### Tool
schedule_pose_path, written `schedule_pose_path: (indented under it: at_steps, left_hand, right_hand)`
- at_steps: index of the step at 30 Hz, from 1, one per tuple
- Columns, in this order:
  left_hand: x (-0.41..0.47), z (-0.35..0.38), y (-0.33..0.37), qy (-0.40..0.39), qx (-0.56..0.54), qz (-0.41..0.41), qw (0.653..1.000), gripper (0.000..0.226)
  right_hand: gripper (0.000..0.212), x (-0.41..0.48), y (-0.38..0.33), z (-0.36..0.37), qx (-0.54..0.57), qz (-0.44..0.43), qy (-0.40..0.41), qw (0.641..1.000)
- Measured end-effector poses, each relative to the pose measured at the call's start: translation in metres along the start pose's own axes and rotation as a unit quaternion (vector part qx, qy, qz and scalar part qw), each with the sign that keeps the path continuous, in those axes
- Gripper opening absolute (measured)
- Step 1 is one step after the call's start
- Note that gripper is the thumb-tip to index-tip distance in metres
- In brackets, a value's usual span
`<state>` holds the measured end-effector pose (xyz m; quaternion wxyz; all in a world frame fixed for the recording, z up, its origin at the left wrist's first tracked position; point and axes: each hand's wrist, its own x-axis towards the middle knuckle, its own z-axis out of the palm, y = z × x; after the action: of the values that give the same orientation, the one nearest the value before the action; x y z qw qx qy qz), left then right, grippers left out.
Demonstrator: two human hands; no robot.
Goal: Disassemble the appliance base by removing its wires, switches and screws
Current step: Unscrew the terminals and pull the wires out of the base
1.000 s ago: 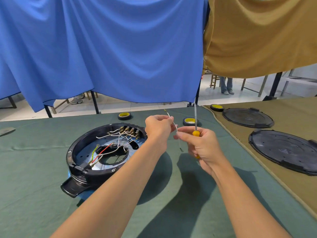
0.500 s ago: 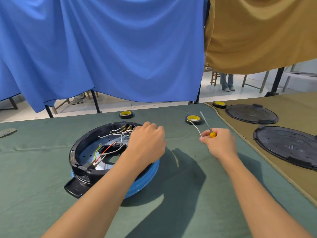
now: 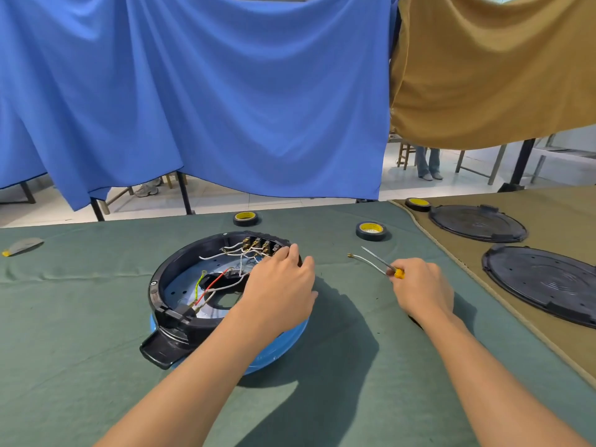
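Appliance base (image 3: pixel 154 293) rim under left fingers (image 3: pixel 293 253)

Nothing here can be read. The yellow cores of the tape rolls (image 3: pixel 371 230) on the far side of the surface carry dark print, too small and blurred to make out.

One wide-angle view from the person's head looks forward and down across the green-covered surface (image 3: pixel 80 366). Both forearms enter from the bottom edge, with the left hand (image 3: pixel 280 285) and right hand (image 3: pixel 422 285) close below centre. A hanging blue cloth (image 3: pixel 209 91) fills the upper half.
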<state>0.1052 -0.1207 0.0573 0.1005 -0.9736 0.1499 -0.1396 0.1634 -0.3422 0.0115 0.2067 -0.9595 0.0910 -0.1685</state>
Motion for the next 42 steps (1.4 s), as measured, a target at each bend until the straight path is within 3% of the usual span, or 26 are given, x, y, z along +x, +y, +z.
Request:
schedule_pose_path:
  at_steps: [4, 7, 14, 21, 26, 30, 35, 42]
  left_hand:
    - [-0.007, -0.003, -0.016, -0.107, -0.101, 0.027, 0.989, 0.082]
    - [-0.016, -0.004, -0.033, -0.155, -0.170, 0.044, 0.972, 0.089]
    - [-0.026, -0.001, -0.043, -0.144, -0.227, 0.050, 0.962, 0.067]
    - [-0.017, -0.001, -0.030, -0.109, -0.204, 0.021, 0.973, 0.064]
    - [-0.019, -0.004, -0.052, -0.081, -0.191, -0.021, 0.978, 0.069]
    - [-0.021, 0.001, -0.076, -0.117, -0.171, -0.058, 0.977, 0.073]
    - [-0.015, 0.008, -0.082, -0.171, -0.207, -0.042, 0.962, 0.072]
    - [0.002, 0.022, -0.082, -0.194, -0.165, -0.013, 0.967, 0.069]
  right_hand:
    - [0.009, -0.003, -0.003, -0.001, 0.030, 0.013, 0.001, 0.999]
    - [0.017, -0.004, -0.010, -0.006, 0.081, 0.015, 0.002, 0.997]
    - [0.026, -0.012, -0.043, -0.030, 0.190, -0.052, -0.062, 0.978]
    - [0.011, -0.029, -0.086, -0.043, 0.205, -0.171, -0.099, 0.958]
    - [0.008, -0.034, -0.108, -0.032, 0.202, -0.205, -0.099, 0.953]
    - [0.003, -0.033, -0.124, -0.024, 0.229, -0.191, -0.075, 0.952]
    - [0.015, -0.026, -0.142, -0.015, 0.254, -0.174, -0.047, 0.950]
    - [0.026, -0.013, -0.143, -0.010, 0.325, -0.106, 0.005, 0.940]
